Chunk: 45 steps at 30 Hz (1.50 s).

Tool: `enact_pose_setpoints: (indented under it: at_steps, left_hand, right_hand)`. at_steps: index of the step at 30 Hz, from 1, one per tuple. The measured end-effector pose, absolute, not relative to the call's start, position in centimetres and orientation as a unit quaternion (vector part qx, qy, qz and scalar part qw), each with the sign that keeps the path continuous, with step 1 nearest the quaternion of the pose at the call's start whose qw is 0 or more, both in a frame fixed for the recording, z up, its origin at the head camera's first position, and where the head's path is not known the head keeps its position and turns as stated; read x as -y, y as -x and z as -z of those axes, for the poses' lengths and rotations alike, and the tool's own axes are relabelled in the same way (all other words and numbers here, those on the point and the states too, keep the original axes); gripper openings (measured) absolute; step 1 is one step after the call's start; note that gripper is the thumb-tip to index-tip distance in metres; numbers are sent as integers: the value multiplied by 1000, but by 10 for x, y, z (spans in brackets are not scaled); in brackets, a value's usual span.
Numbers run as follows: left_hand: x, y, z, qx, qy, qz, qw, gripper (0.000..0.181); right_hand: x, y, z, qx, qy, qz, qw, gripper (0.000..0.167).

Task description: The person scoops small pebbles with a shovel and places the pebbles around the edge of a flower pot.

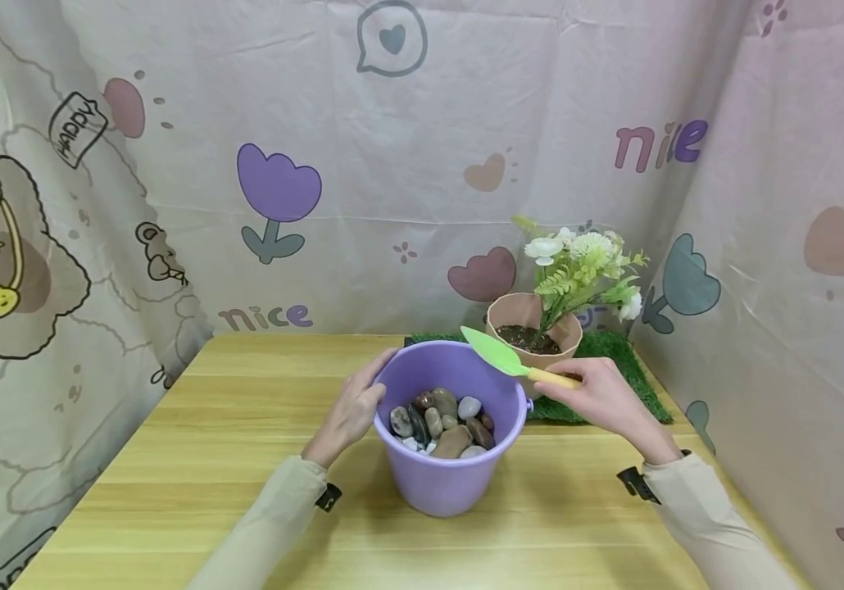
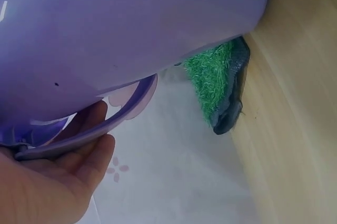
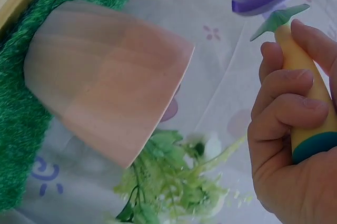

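Note:
A purple bucket [image 1: 442, 483] stands upright on the wooden table, with several smooth stones [image 1: 453, 442] and some small white pieces inside. My left hand [image 1: 351, 410] grips the bucket's left side at the rim; in the left wrist view its fingers [image 2: 97, 163] curl by the rim and the lowered handle [image 2: 124, 118]. Above the bucket's right rim, my right hand [image 1: 606, 397] holds a small garden trowel [image 1: 496, 352] with a green blade and yellow handle. The right wrist view shows its fingers [image 3: 287, 84] wrapped round that handle. The visible blade face carries nothing.
Behind the trowel, a pink flowerpot [image 1: 514, 315] holds dark soil and white artificial-looking flowers [image 1: 590, 250] with green leaves. The pot stands on a green turf mat [image 1: 639, 385] at the back right. A printed curtain [image 1: 392, 164] encloses the table [image 1: 260, 393] at the back and sides.

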<state>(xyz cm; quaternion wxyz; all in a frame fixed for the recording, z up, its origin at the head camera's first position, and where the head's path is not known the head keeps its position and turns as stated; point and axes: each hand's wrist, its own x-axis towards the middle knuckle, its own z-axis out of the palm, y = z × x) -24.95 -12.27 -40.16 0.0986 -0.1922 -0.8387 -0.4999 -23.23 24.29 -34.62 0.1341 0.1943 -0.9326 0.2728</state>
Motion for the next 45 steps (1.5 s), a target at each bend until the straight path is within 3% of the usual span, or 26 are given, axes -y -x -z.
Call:
enact_pose_setpoints:
  at_steps: [18,23,32,41,45]
  left_hand:
    - [112,230,396,865,156,447,168,61]
    - [119,239,393,867,178,445,139,59]
    - [125,253,382,871,201,447,22,66]
    - [125,258,388,841,217,494,24,67]
    - [125,258,389,832,224,507,30,68]
  right_hand:
    - [-228,238,344,921,-224,-289,133,26]
    - [-223,236,343,917,-241,-289,129,15]
    - [-205,235,335,916,-306,-200,167,9]
    - [-187,238,315,918,-347,-106,160,18]
    - [-175,241,310,919,-366,-85,124,24]
